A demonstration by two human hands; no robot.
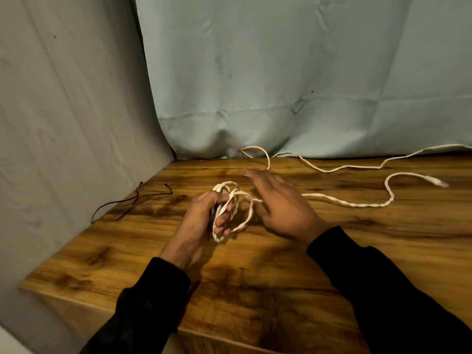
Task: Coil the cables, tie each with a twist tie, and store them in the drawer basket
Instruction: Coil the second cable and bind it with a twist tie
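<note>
A white braided cable [357,204] trails across the wooden table [255,290] to its plug end [438,183] at the right. My left hand [201,226] is shut on several loops of that cable [237,208], wound around its fingers. My right hand [283,208] hovers just right of the coil, blurred, fingers spread; the cable strand runs under its palm, and whether it grips it I cannot tell. A second white cable [339,168] lies along the back edge. Two thin black twist ties [132,200] lie at the left edge.
A grey wall stands at the left and a pale blue cloth [281,85] hangs behind the table. The table's front edge runs across the bottom of the view. No drawer basket is in view.
</note>
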